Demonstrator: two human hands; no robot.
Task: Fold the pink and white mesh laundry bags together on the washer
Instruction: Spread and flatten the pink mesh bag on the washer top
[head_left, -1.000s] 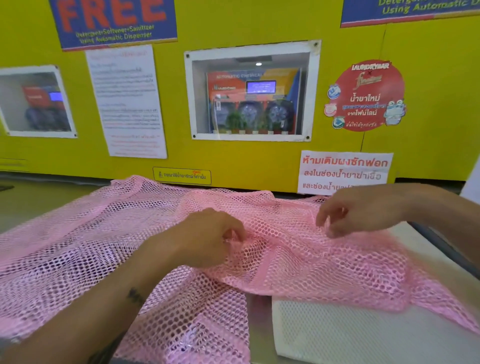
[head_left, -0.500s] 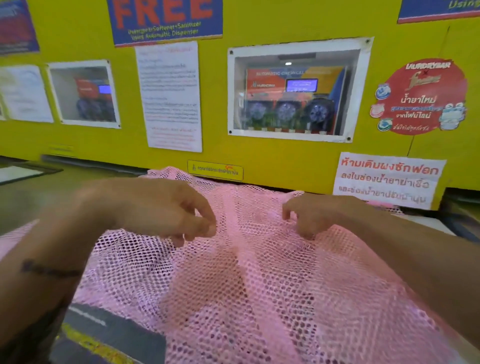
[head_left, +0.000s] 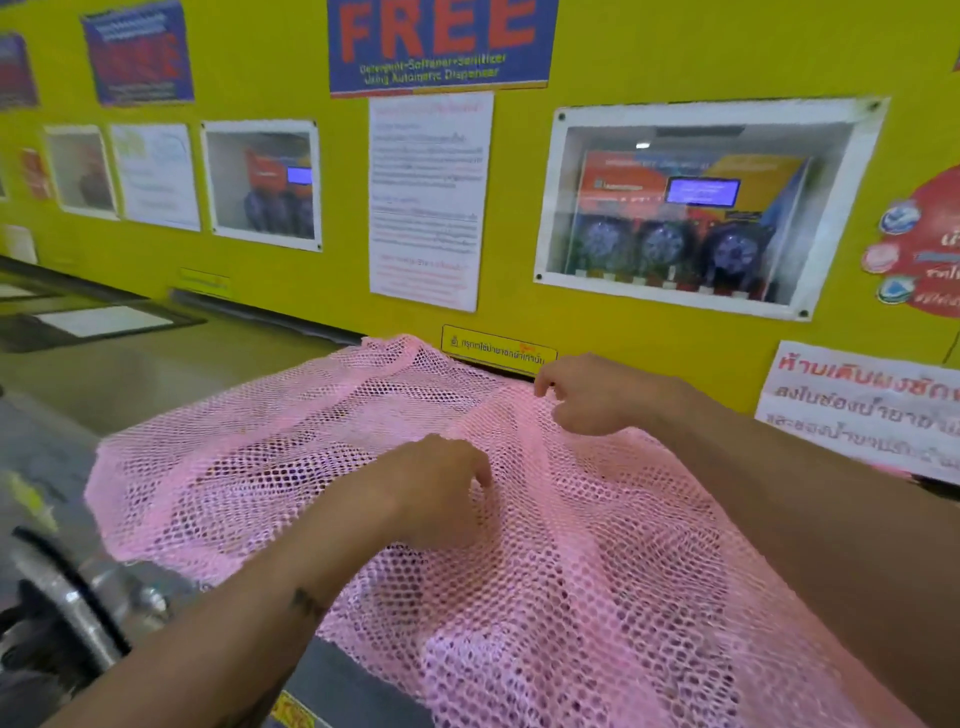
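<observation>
The pink mesh laundry bag (head_left: 597, 545) lies spread over the washer top (head_left: 332, 675), its left flap reaching out past the washer's left edge. My left hand (head_left: 441, 493) rests on the middle of the mesh, fingers curled and pinching the net. My right hand (head_left: 592, 395) sits at the bag's far edge near the yellow wall, fingers bent and gripping the mesh there. The white mesh bag is not visible; the pink bag covers the washer top.
A yellow wall (head_left: 291, 270) with posters and a dispenser window (head_left: 696, 208) stands right behind the washer. Another grey machine top (head_left: 130, 374) lies to the left. A dark round metal fitting (head_left: 62, 613) is at the lower left.
The view has swung left and the white bag has dropped out of sight. My left hand moved down onto the mesh centre, and my right hand moved toward the far edge.
</observation>
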